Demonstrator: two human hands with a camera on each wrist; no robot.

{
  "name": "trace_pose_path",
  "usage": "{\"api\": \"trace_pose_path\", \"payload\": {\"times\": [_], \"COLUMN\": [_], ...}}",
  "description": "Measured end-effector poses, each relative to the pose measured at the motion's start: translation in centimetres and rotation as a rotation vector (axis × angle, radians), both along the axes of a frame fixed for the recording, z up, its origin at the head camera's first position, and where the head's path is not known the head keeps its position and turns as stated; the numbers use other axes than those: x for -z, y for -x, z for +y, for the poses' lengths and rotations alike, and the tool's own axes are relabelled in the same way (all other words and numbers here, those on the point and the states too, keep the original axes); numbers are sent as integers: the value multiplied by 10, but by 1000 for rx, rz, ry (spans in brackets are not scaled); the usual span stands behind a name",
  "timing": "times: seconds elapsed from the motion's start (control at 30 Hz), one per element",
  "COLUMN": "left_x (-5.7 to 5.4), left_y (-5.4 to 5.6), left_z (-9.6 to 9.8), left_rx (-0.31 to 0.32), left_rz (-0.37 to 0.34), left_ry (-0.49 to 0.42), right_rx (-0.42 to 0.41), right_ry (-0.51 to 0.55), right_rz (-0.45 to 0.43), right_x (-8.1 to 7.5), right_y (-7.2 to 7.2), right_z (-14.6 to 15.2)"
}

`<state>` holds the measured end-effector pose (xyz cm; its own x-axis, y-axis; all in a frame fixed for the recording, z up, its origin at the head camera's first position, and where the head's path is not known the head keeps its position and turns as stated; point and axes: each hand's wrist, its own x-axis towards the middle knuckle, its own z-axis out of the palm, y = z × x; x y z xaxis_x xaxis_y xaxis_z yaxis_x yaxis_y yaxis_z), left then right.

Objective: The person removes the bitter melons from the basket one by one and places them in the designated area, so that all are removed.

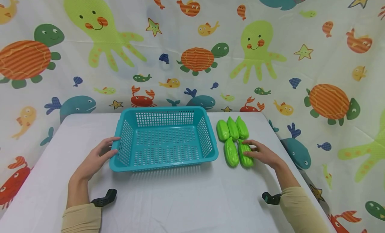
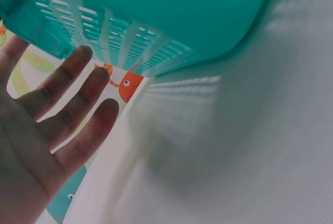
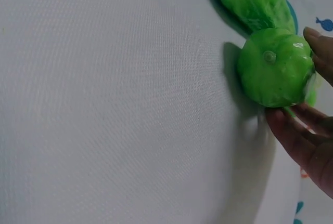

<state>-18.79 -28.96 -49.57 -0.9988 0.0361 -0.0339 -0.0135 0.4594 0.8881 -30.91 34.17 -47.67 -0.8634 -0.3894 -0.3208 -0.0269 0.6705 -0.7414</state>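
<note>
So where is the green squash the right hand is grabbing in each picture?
Head: green squash, right of the teal basket, under the right hand.
Left wrist: not in it.
Right wrist: upper right, end-on between the fingers.
Shared landmark: white tablecloth.

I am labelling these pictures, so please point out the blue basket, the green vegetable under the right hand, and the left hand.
blue basket [image 1: 163, 110], head view, far rim.
green vegetable [image 1: 246, 159], head view, near end.
left hand [image 1: 96, 158], head view, back of hand.
</note>
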Motion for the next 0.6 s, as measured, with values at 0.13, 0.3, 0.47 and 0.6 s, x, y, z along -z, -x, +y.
{"api": "trace_pose_path", "payload": {"times": [0.13, 0.3, 0.47, 0.6], "left_x": [-1, 0, 0, -2], "left_y": [0, 0, 1, 0], "left_z": [0, 0, 0, 0], "left_rx": [0, 0, -3, -6], "left_rz": [1, 1, -8, -18], "left_ry": [2, 4, 1, -1], "right_rx": [-6, -9, -2, 2], "right_ry": [16, 7, 13, 32], "right_rz": [2, 14, 33, 65], "right_x": [0, -3, -7, -11], "right_y": [1, 1, 2, 3], "right_z": [1, 2, 7, 13]}}
